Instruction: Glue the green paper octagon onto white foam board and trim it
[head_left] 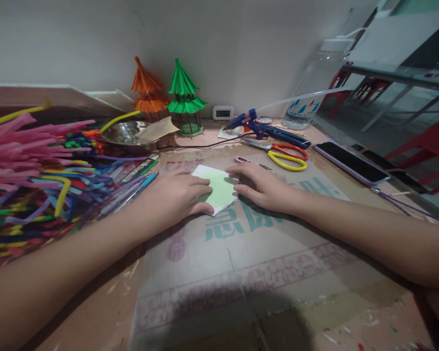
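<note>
A small light-green paper pad (pixel 220 189) with white edges lies on the printed cardboard in front of me. My left hand (pixel 177 195) grips its left side, fingers over the top and thumb at the lower edge. At the right side, my right hand (pixel 258 185) holds the pad's edge between curved fingers and thumb; the undersides of the fingers are hidden. Just behind the right hand lies a pair of small pink-handled scissors or tweezers (pixel 245 160), partly covered. Pens (pixel 146 183) lie beside my left hand.
Colourful pipe cleaners (pixel 29 161) pile up at left, near a metal bowl (pixel 120 134). Orange (pixel 148 90) and green pagodas (pixel 185 97) stand by the wall. Behind the pad are a glue gun (pixel 247 119), scissors (pixel 287 158) and a clock (pixel 223 112); a phone (pixel 351 161) lies right.
</note>
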Demonstrator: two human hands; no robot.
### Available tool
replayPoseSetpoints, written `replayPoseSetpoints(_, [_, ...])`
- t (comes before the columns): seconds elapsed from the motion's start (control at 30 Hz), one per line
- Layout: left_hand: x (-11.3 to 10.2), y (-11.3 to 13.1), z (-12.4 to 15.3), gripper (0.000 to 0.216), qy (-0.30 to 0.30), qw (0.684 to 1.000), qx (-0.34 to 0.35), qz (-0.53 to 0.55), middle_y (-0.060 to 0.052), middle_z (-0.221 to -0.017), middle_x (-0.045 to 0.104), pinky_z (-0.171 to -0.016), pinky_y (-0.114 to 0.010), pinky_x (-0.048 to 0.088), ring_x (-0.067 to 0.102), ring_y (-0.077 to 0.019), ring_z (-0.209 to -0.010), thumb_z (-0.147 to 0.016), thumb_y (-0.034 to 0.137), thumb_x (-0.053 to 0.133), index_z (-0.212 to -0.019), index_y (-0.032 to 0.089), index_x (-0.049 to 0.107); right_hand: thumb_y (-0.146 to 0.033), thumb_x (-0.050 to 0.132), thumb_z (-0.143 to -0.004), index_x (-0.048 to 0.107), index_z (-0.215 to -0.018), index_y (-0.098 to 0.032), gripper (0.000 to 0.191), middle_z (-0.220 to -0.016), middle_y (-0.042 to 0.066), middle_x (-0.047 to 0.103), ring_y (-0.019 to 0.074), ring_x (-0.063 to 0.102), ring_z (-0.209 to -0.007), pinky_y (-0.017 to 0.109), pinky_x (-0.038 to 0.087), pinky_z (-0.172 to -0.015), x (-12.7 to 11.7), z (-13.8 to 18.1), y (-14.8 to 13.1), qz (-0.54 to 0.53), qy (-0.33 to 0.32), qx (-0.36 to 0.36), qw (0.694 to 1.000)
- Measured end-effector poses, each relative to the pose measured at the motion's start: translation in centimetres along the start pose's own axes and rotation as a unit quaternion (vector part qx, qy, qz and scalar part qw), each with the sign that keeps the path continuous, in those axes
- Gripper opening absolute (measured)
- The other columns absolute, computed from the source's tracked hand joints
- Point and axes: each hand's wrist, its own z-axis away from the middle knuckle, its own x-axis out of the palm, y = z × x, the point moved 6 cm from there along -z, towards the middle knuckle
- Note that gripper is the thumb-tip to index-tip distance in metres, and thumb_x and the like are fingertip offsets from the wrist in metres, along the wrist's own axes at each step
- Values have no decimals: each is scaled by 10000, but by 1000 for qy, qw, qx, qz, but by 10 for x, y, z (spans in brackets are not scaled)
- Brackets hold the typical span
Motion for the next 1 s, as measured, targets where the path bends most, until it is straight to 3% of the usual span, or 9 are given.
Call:
replayPoseSetpoints(0.27, [1, 5, 3, 406, 8, 999, 22, -38, -92, -1060, 762, -979, -429, 487, 710, -268, -1017, -1040, 534, 462, -1029, 197, 688, -316, 538, -987, 585, -1298, -182, 342, -1269, 162, 676, 310, 602, -1227, 544, 454, -1073, -2, 1, -2, -7, 7, -11, 1000])
replayPoseSetpoints(0.47, [1, 6, 3, 444, 7, 1000, 13, -6, -111, -1033, 761, -979, -474, 495, 710, -308, -1031, -1008, 580, 495, -1031, 186, 700, -411, 708, -912, 622, -1177, -194, 354, -1203, 133, 679, 278, 626, -1123, 468, 501, -1001, 2, -2, -16, -34, -4, -60, 998])
replayPoseSetpoints(0.77, [1, 8, 0, 439, -2, 1000, 2, 8, -107, -1027, 753, -977, -462, 497, 702, -302, -1024, -1003, 573, 504, -1057, 183, 698, -360, 716, -900, 631, -1132, -201, 294, -1171, 115, 653, 277, 592, -1124, 455, 479, -1001, 8, -8, -26, 1, -49, -44, 998])
replayPoseSetpoints(1.0, [1, 10, 0, 460, -3, 1000, 14, -19, -108, -1062, 755, -964, -453, 499, 702, -292, -1015, -1026, 574, 450, -1050, 178, 683, -346, 731, -905, 651, -1106, -206, 258, -1173, 108, 657, 261, 598, -1125, 436, 477, -1006, 9, -9, -24, -7, -46, -40, 998])
